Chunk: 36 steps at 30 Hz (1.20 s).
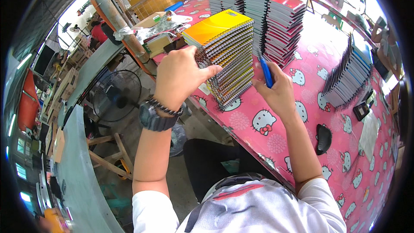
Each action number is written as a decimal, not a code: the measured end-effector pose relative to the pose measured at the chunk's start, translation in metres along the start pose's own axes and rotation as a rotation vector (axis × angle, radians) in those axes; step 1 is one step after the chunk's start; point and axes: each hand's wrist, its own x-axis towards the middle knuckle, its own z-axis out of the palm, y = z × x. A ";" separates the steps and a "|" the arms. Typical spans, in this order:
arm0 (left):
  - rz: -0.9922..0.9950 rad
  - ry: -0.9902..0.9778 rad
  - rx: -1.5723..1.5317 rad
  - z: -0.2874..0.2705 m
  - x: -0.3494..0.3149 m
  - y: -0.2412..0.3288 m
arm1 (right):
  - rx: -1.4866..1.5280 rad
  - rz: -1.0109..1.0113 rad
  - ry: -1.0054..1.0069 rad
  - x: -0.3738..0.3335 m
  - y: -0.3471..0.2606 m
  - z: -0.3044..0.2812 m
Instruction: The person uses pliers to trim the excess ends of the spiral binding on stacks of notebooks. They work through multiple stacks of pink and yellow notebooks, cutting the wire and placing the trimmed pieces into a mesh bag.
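Note:
A tall stack of yellow-covered spiral notebooks (228,60) stands at the table's left edge, its wire coils facing me. My left hand (181,73), with a black watch and a dark bracelet on the wrist, grips the stack's left side. The thumb lies across the coils while the other fingers are partly hidden. Just right of the stack, my right hand (276,88) is closed around a slim blue pen-like tool (266,72), pointing up and away from me.
Behind stand stacks of red notebooks (284,30) and green notebooks (258,17). Blue notebooks (351,75) lean at the right, near a black mouse-shaped object (323,139) on the pink cat-print table (254,140). An orange-taped post (129,41) and a floor fan (116,96) are at left.

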 end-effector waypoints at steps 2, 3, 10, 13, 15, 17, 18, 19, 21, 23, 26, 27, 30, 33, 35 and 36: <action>0.075 0.069 0.037 0.009 0.006 -0.006 | -0.031 -0.327 0.094 0.009 -0.010 0.008; 0.117 0.103 0.058 0.011 0.009 -0.008 | -0.088 -0.385 0.101 0.012 -0.015 0.011; 0.081 0.036 -0.158 -0.002 0.009 -0.011 | -0.256 -0.347 0.106 0.021 -0.027 0.023; 0.118 0.041 -0.242 -0.008 0.009 -0.011 | -0.368 -0.401 0.193 0.023 -0.027 0.025; 0.147 0.025 -0.251 -0.006 0.011 -0.014 | -0.373 -0.414 0.176 0.023 -0.026 0.026; 0.148 0.011 -0.232 -0.008 0.010 -0.013 | -0.406 -0.455 0.203 0.021 -0.029 0.027; 0.149 0.003 -0.224 -0.008 0.009 -0.012 | -0.397 -0.409 0.163 0.020 -0.031 0.027; 0.146 0.008 -0.210 -0.008 0.009 -0.013 | -0.388 -0.362 0.124 0.021 -0.033 0.027; 0.141 0.019 -0.181 -0.008 0.009 -0.014 | -0.397 -0.272 0.038 0.021 -0.038 0.024; 0.072 -0.021 -0.191 -0.013 0.008 -0.010 | -0.438 -0.186 -0.054 0.023 -0.041 0.019; 0.060 -0.029 -0.265 -0.010 0.004 -0.012 | -0.412 -0.209 0.059 0.015 -0.035 0.018; 0.070 -0.024 -0.297 -0.008 0.003 -0.015 | -0.443 -0.326 0.143 0.016 -0.032 0.020; 0.068 -0.003 -0.371 0.000 0.005 -0.024 | -0.499 -0.544 0.291 0.020 -0.023 0.026; 0.059 -0.025 -0.403 0.000 0.002 -0.020 | -0.484 -0.411 0.157 0.019 -0.028 0.030; 0.031 -0.023 -0.338 0.000 0.002 -0.019 | -0.466 -0.200 -0.023 0.017 -0.037 0.026; 0.019 -0.021 -0.307 0.000 0.002 -0.019 | -0.470 -0.177 -0.043 0.017 -0.038 0.024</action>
